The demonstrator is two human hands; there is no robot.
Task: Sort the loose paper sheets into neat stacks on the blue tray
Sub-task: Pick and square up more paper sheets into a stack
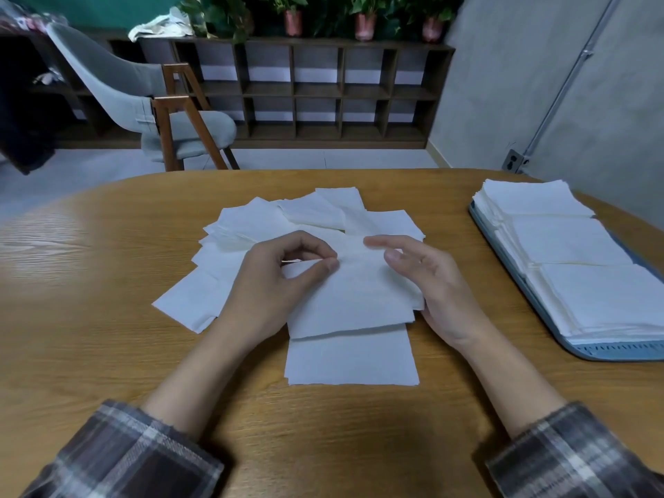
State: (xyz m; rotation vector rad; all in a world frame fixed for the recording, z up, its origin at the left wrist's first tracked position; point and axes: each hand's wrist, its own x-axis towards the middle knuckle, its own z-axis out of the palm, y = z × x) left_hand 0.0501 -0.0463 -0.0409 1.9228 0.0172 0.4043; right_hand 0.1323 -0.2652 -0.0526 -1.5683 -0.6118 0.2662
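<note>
Several loose white paper sheets [251, 228] lie fanned out in the middle of the wooden table. My left hand [273, 282] pinches the upper left corner of a small bundle of sheets [355, 300] between thumb and forefinger. My right hand [431, 282] holds the bundle's right edge, palm against the side and fingers stretched over the top. A single sheet [352, 357] lies flat under the bundle, nearer to me. At the right stands the blue tray [611, 350], carrying three neat stacks of white sheets [560, 242] in a row.
The wooden table [107, 318] has a rounded far edge. Behind it stand a grey chair with wooden legs [154, 102], a low dark shelf unit [316, 91] with potted plants on top, and a grey wall [575, 84] at the right.
</note>
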